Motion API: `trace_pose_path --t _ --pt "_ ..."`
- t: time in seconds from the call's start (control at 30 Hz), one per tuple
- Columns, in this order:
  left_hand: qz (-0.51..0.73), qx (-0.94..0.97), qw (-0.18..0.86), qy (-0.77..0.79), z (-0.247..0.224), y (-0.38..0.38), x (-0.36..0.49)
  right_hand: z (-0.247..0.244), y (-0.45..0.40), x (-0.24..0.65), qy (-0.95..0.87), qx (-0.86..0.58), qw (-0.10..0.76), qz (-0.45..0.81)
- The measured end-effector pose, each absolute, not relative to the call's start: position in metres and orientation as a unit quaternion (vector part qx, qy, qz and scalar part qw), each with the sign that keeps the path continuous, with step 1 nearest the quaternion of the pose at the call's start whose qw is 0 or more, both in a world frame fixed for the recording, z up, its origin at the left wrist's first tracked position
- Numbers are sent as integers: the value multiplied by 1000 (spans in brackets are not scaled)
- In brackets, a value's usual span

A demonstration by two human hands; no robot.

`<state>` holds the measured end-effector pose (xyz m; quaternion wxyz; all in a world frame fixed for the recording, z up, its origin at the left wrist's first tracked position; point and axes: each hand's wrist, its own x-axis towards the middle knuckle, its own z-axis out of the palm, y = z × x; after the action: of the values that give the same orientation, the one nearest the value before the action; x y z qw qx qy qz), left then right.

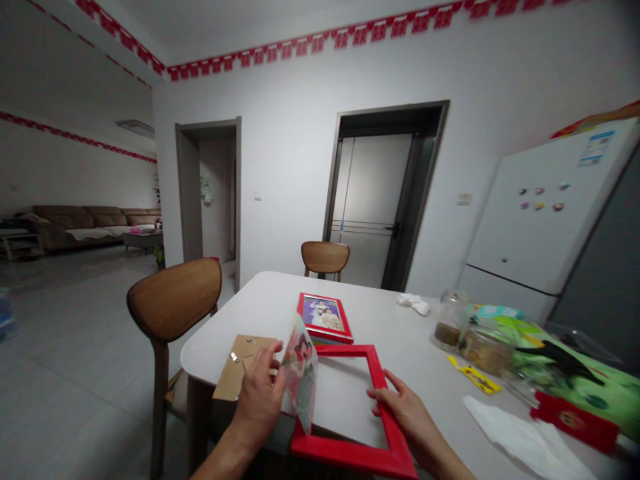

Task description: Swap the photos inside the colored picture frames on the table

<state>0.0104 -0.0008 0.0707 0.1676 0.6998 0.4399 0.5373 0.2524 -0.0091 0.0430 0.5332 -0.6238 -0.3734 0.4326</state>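
Note:
My right hand (pixel 397 403) grips the right side of an empty red picture frame (pixel 350 453), held tilted at the near edge of the white table. A photo print (pixel 301 373) stands on edge at the frame's left side, turned nearly side-on to me. The fingers of my left hand (pixel 263 387) are curled at the photo's left edge and seem to hold it. Under and beside that hand lies a brown backing board (pixel 235 367) with metal clips. Farther back on the table lies a second red frame (pixel 345 320) with a picture of people in it.
On the table's right are a glass jar (pixel 447 327), a round clear container (pixel 487 350), a yellow packet (pixel 480 379), white tissue (pixel 525 430), a red packet (pixel 575 421) and green bags (pixel 600 400). A crumpled white tissue (pixel 413 304) lies farther back. Wooden chairs (pixel 175 297) stand around the table.

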Motion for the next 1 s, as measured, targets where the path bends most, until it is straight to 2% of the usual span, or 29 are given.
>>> trace_pose_path --t 0.1,0.23,0.4,0.6,0.77,0.9,1.0 --pt "551 631 214 503 44 7 -16 24 -3 274 -436 -684 462 359" --pt "535 610 212 545 5 9 -32 9 2 287 -527 -752 337 208" --pt "473 667 164 552 0 2 -34 4 3 287 -568 -780 243 104" --pt "388 755 59 526 -1 -8 -29 1 2 286 -579 -770 255 86" --pt "316 839 26 442 -10 -15 -11 1 1 285 -574 -765 280 86" --pt "255 858 6 447 -8 -12 8 0 2 285 -576 -766 270 89" --pt "260 853 -14 453 -7 -2 13 0 2 286 -582 -762 265 100"
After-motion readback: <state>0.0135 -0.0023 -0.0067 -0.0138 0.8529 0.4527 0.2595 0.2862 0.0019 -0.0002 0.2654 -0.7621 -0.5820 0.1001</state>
